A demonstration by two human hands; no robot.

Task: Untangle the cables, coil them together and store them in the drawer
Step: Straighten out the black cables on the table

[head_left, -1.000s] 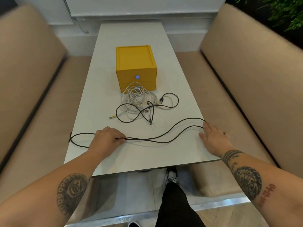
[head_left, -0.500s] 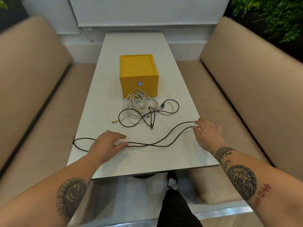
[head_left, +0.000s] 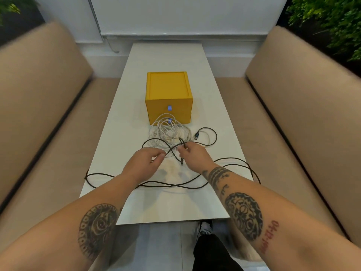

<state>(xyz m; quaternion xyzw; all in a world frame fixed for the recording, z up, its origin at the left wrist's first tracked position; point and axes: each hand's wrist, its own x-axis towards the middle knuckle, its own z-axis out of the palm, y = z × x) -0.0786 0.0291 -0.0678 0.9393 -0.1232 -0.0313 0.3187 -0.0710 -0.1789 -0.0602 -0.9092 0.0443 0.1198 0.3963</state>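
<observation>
A yellow drawer box [head_left: 169, 94] stands mid-table, both drawers closed. In front of it lies a tangle of white cable [head_left: 168, 132] crossed by a short black cable [head_left: 209, 133] with a USB plug. My left hand [head_left: 145, 163] pinches a loop of that black cable near the tangle. My right hand [head_left: 192, 155] pinches the same cable beside it, and a black plug end hangs below its fingers. A long black cable [head_left: 234, 159] lies stretched across the table under my forearms, looping over both side edges.
The white table [head_left: 166, 208] is narrow, with its near edge just over my knees. Beige bench seats [head_left: 293, 106] flank it on both sides. A white wall ledge closes the far end, and green plants stand behind the backrests.
Both hands let go of the long black cable and moved forward and inward to the tangle, where they now pinch the short black cable. The camera has moved closer.
</observation>
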